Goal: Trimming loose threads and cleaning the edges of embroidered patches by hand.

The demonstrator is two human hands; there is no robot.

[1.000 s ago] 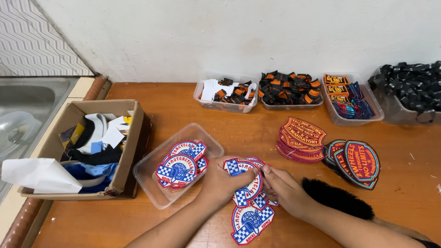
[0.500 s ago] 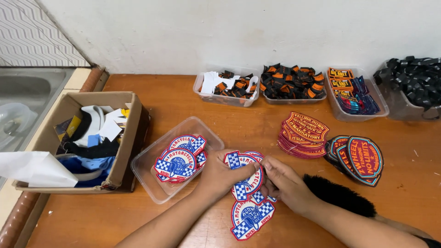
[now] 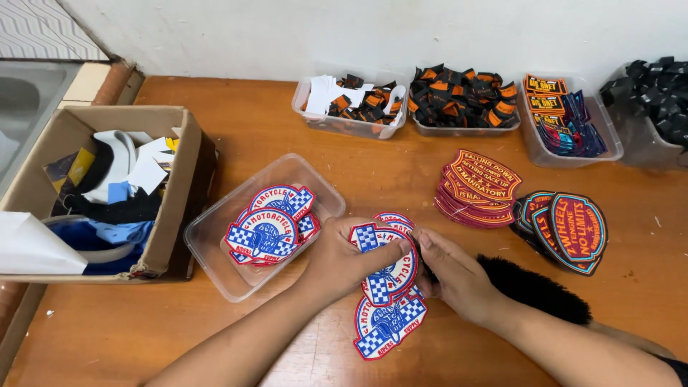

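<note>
Several round embroidered patches with blue-and-white checks and red edging lie in a loose stack [image 3: 390, 287] on the wooden table. My left hand [image 3: 344, 258] grips the stack's upper left edge, thumb lying across the top patch. My right hand [image 3: 455, 276] holds the stack's right edge with its fingers curled in. More patches of the same kind lie in a clear plastic tub [image 3: 215, 247] just left of my left hand. One patch [image 3: 390, 326] sticks out below the stack toward me.
A cardboard box [image 3: 175, 186] of scraps stands at left. A black brush [image 3: 534, 290] lies under my right wrist. Red arch patches [image 3: 480, 186] and dark shield patches [image 3: 570, 229] are piled at right. Several tubs [image 3: 351, 125] of labels line the wall.
Both hands stay on the checkered patch stack with only a slight shift of the fingers. The head camera has tipped a little, so the scene sits lower and nearer.
</note>
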